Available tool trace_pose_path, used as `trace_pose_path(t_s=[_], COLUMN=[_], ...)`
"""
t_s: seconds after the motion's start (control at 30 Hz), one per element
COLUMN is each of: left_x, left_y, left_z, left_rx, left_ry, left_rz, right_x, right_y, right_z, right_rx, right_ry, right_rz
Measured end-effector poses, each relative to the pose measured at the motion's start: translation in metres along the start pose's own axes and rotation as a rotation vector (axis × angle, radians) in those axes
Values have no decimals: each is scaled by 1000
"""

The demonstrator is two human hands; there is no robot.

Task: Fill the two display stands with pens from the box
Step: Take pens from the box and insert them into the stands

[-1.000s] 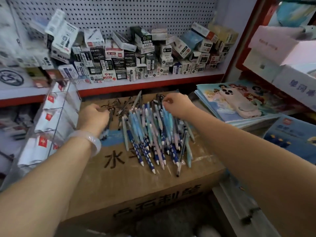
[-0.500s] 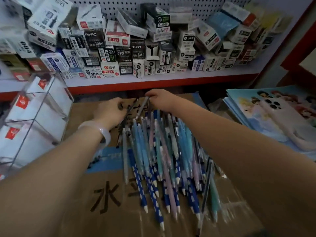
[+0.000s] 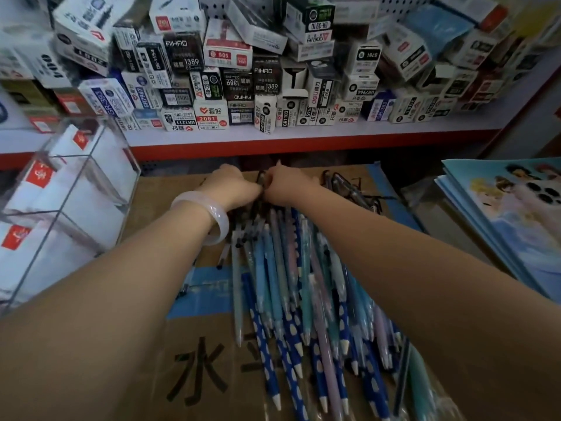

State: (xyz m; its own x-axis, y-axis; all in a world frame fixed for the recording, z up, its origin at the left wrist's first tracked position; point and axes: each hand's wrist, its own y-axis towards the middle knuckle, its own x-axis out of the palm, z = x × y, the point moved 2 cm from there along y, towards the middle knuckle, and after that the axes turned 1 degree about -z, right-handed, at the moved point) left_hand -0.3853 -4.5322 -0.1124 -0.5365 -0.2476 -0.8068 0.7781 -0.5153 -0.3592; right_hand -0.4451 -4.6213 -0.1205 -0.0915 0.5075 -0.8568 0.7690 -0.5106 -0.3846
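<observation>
A pile of pens [image 3: 291, 287] in blue, teal, pink and dotted navy lies on top of a brown cardboard box [image 3: 158, 360]. My left hand [image 3: 230, 185] and my right hand [image 3: 287, 185] meet at the far end of the pile, fingers curled round the dark top ends of the pens there. A white bangle sits on my left wrist. A clear acrylic display stand [image 3: 69, 202] with several tiered compartments stands at the left of the box; its compartments hold white cards with red logos.
A red-edged shelf [image 3: 303, 141] behind the box is stacked with many small pen cartons. Blue picture books [image 3: 504, 226] lie at the right. A few dark loose pens [image 3: 352, 189] lie at the box's far right.
Both hands have come together at the far end of the pile and closed on the pens' tops. The camera has moved in closer and lower.
</observation>
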Motion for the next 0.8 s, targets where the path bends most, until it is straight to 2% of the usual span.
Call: trace_pose_path(t_s=[0.17,0.23,0.37,0.47,0.6,0.73,0.8], left_x=[0,5,9,8,4,-14,-29], left_y=[-5,-5,-8,-14,-25,-41,-50], left_z=[4,1,-3,1,0,5,4], left_rx=[2,43,110,63,127,98,78], left_ry=[226,295,255,286,146,-116,-215], left_rz=[-113,-77,51,-24,-74,65,138], right_x=[1,-1,-1,-4,-14,-30,-35], right_y=[-7,-12,-22,-24,-29,-46,-58], right_z=[-1,-2,-3,6,12,7,1], right_rx=[-44,-77,-99,-58,-25,6,-6], right_ry=[51,77,164,386,633,866,882], right_rz=[12,16,60,168,290,413,403])
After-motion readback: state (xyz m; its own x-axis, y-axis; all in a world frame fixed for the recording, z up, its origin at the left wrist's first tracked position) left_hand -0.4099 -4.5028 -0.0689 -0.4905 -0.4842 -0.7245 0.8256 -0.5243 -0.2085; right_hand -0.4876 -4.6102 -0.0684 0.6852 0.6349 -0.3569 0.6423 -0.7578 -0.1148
